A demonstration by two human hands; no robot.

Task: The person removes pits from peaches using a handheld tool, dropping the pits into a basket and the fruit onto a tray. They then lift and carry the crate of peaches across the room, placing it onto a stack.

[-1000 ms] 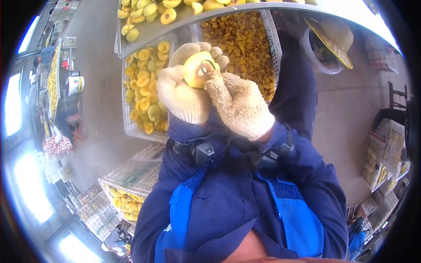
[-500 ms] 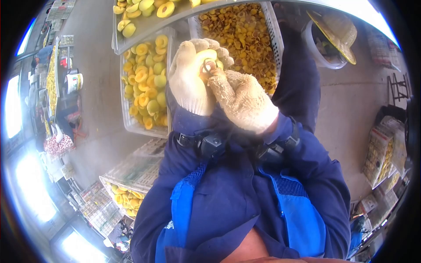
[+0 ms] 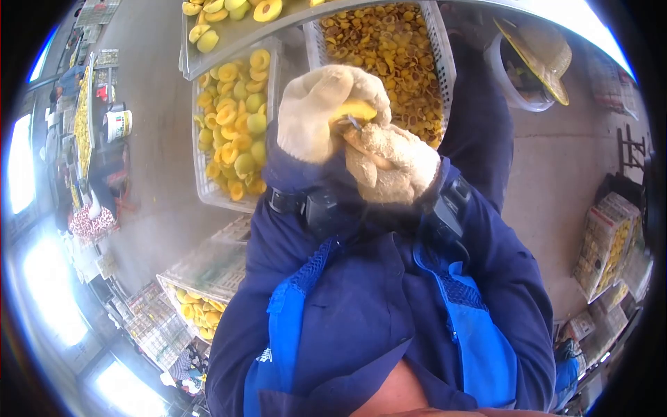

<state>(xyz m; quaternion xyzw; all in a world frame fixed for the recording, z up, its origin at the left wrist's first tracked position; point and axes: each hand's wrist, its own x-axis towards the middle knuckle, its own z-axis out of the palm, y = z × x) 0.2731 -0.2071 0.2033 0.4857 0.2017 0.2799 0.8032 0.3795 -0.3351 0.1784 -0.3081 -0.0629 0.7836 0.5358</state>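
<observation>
Grey concrete floor [image 3: 163, 167] runs down the left as a broad strip between the near crates and a far row of work stands, and widens again on the right beyond the person's dark-clad leg [image 3: 479, 121]. Across the top, a pale tray [image 3: 253, 26] bearing yellow fruit halves ends in a curved rim that bounds the space ahead. Below it stand a translucent plastic crate [image 3: 218, 201] of yellow-green halves and, just beside it on the right, a white perforated crate [image 3: 445, 66] of small brownish-orange scraps.

The cream-gloved left hand [image 3: 326, 111] is curled around one yellow fruit piece [image 3: 356, 109], which sits between the two hands, mostly covered by the glove. The tan-stained gloved right hand [image 3: 392, 163] is clenched on a small tool with a metal end [image 3: 353, 122], held at the fruit's lower edge; its handle is largely hidden. In this view the hands overlap the scrap crate's near end, leaving little gap between them. Farther right, a straw hat [image 3: 552, 52] leans over a white bucket's [image 3: 497, 80] rim.
</observation>
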